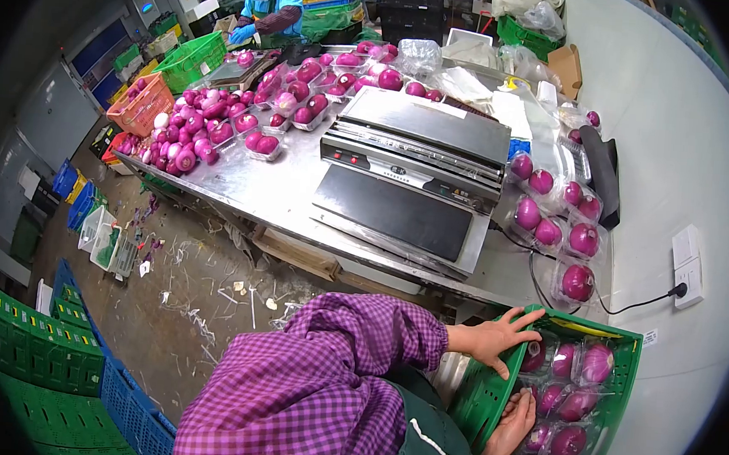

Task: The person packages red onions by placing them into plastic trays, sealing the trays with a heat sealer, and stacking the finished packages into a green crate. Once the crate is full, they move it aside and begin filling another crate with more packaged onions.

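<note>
A green crate (475, 404) at the lower right holds several clear plastic packs of red onions (567, 442). My left hand (496, 338) lies across the crate's upper left corner, fingers spread over the rim. Lower down, inside the crate's left wall, is my right hand (513, 426), its fingers curled and pressed together beside the packs. What those fingers grip, if anything, is hidden.
A metal table (241, 181) carries a wrapping machine (417, 147), loose red onions (187, 135) and packed trays. A power cord runs to a wall socket (688, 271). Across the table stands a person (270, 9) in blue gloves. Stacked green crates (36, 335) stand lower left.
</note>
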### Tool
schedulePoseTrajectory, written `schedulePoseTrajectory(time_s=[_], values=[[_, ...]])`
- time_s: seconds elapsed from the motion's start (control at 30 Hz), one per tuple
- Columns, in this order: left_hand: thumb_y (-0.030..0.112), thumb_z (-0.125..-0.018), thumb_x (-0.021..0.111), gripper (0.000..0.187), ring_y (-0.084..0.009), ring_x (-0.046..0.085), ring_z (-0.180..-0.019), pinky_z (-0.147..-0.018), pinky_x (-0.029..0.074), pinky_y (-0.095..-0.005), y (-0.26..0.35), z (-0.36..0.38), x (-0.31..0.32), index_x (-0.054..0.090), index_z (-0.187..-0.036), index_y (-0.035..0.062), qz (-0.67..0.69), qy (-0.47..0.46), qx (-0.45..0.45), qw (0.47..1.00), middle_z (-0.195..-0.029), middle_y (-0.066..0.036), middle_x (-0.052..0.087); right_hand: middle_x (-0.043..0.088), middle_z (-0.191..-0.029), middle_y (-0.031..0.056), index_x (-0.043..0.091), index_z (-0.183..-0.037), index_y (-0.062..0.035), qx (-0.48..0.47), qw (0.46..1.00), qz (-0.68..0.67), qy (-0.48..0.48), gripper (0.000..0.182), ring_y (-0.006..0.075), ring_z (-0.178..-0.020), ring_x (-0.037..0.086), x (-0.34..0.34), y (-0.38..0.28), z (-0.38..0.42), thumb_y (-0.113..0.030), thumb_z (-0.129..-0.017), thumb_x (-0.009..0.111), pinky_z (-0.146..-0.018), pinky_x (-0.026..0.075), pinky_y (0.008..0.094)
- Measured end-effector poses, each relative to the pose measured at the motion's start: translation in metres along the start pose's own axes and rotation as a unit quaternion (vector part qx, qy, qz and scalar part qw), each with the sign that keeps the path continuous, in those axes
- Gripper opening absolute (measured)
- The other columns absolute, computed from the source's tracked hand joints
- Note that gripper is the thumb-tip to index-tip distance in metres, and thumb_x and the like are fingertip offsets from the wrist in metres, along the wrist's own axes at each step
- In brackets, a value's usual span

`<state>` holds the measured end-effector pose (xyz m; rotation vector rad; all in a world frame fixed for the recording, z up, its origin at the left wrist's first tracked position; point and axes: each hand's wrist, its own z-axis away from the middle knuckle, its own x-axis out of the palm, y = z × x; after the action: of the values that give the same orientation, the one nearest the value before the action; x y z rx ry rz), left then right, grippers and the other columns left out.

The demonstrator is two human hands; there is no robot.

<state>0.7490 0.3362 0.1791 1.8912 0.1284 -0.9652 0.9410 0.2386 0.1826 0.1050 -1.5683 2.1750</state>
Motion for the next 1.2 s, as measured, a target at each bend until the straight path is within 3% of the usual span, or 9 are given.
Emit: schedulePoseTrajectory(time_s=[0.27,0.33,0.57,0.7,0.73,0.8,0.97,1.1,1.2], values=[[0.027,-0.049,0.085,0.097,-0.0492,0.009,-0.131,-0.098,0.037,-0.0559,0.000,0.000,0.000,0.034,-0.131,0.0157,-0.003,0.013,0.005,1.000,-0.148,-0.013,-0.001,0.052,-0.069,-0.0003,0.057,-0.093,-0.0004,-0.004,1.000,0.003,-0.001,0.014,0.0027,-0.054,0.042,0.002,-0.001,0.001,-0.013,-0.092,0.051,-0.046,0.032,0.0158],[0.033,-0.051,0.084,0.099,-0.0502,0.012,-0.129,-0.101,0.032,-0.0541,0.002,0.000,-0.003,0.030,-0.134,0.0174,0.001,-0.009,-0.005,1.000,-0.148,-0.017,0.000,0.052,-0.069,-0.0003,0.058,-0.092,-0.0005,-0.004,1.000,0.003,0.001,0.014,0.0026,-0.054,0.042,0.003,-0.002,0.001,-0.013,-0.092,0.051,-0.046,0.032,0.0158],[0.032,-0.051,0.084,0.099,-0.0499,0.012,-0.129,-0.101,0.032,-0.0541,0.002,0.000,-0.003,0.031,-0.133,0.0180,-0.001,-0.010,-0.010,1.000,-0.148,-0.016,-0.001,0.052,-0.069,-0.0010,0.058,-0.091,-0.0009,-0.001,1.000,-0.002,-0.002,0.014,0.0028,-0.054,0.042,0.001,-0.001,0.001,-0.013,-0.092,0.051,-0.047,0.032,0.0160],[0.035,-0.052,0.083,0.096,-0.0510,0.015,-0.128,-0.101,0.028,-0.0570,-0.001,0.000,-0.002,0.032,-0.132,0.0204,-0.023,0.022,0.028,0.999,-0.147,-0.018,0.006,0.050,-0.067,-0.0021,0.058,-0.089,-0.0023,0.007,0.999,0.026,0.018,0.011,0.0029,-0.055,0.039,0.007,-0.004,0.002,-0.012,-0.090,0.053,-0.047,0.029,0.0169],[0.038,-0.051,0.082,0.095,-0.0537,0.016,-0.126,-0.102,0.025,-0.0565,-0.008,-0.002,0.005,0.034,-0.129,0.0151,-0.036,0.036,0.045,0.998,-0.146,-0.021,0.009,0.049,-0.067,-0.0024,0.058,-0.088,-0.0021,0.005,0.999,0.043,-0.001,0.011,0.0032,-0.054,0.039,0.007,-0.004,0.002,-0.012,-0.089,0.054,-0.047,0.029,0.0173],[0.042,-0.052,0.081,0.092,-0.0525,0.018,-0.126,-0.104,0.022,-0.0552,-0.006,-0.004,0.005,0.036,-0.128,0.0153,-0.045,0.036,0.050,0.997,-0.144,-0.024,0.014,0.049,-0.066,-0.0024,0.059,-0.086,-0.0013,0.005,0.998,0.059,-0.003,0.011,0.0040,-0.054,0.039,0.002,-0.006,0.003,-0.012,-0.088,0.055,-0.048,0.029,0.0179],[0.046,-0.061,0.077,0.088,-0.0518,0.011,-0.128,-0.104,0.021,-0.0562,-0.003,-0.008,0.000,0.034,-0.133,0.0196,-0.024,-0.007,0.020,0.999,-0.146,-0.023,0.005,0.054,-0.071,-0.0003,0.060,-0.092,-0.0002,0.029,0.997,0.063,0.030,0.014,0.0042,-0.057,0.043,0.007,-0.013,0.005,-0.013,-0.088,0.055,-0.050,0.032,0.0178],[0.045,-0.060,0.078,0.089,-0.0499,0.011,-0.128,-0.103,0.024,-0.0573,-0.003,-0.010,-0.001,0.033,-0.133,0.0212,-0.018,-0.019,0.009,1.000,-0.148,-0.018,0.001,0.056,-0.074,0.0014,0.060,-0.093,0.0008,-0.031,0.996,0.067,0.042,0.014,0.0048,-0.058,0.045,0.001,-0.012,0.001,-0.011,-0.090,0.053,-0.052,0.036,0.0183],[0.045,-0.063,0.077,0.083,-0.0465,0.015,-0.129,-0.104,0.023,-0.0550,0.000,-0.011,-0.013,0.038,-0.130,0.0174,0.025,-0.019,0.012,0.999,-0.147,-0.018,0.009,0.056,-0.074,0.0018,0.059,-0.092,0.0013,-0.073,0.990,0.101,0.060,0.013,0.0047,-0.057,0.045,0.007,-0.034,-0.013,-0.010,-0.090,0.053,-0.052,0.036,0.0185]])
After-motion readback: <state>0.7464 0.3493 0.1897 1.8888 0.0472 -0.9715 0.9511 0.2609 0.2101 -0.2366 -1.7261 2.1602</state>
